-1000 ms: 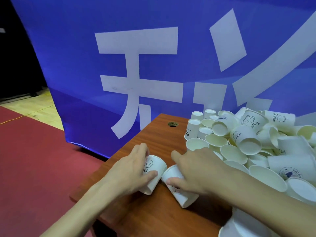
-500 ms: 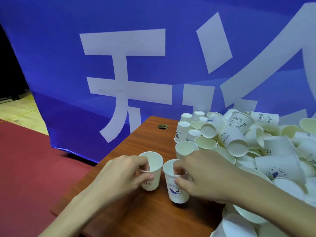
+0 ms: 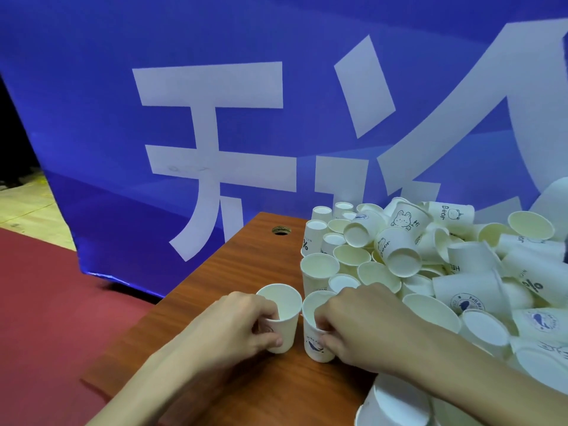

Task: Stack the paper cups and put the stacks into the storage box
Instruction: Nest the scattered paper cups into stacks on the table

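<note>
Two white paper cups stand upright, side by side and almost touching, on the wooden table [image 3: 233,272]. My left hand [image 3: 236,327] grips the left cup [image 3: 284,315] round its side. My right hand [image 3: 362,327] holds the right cup [image 3: 312,333], with fingers over its rim; it carries a blue whale print. A large heap of loose paper cups [image 3: 430,265] fills the table's right half, some upright, some lying or tipped. No storage box is in view.
A blue banner [image 3: 215,118] with white characters hangs right behind the table. A round cable hole [image 3: 281,230] sits near the table's far edge. The table's left edge drops to a red floor [image 3: 46,318]. More cups [image 3: 393,404] crowd the bottom right corner.
Both cups lay tilted on the table a second ago; now they stand upright in my hands, drawn closer together. The camera has swung slightly left and down.
</note>
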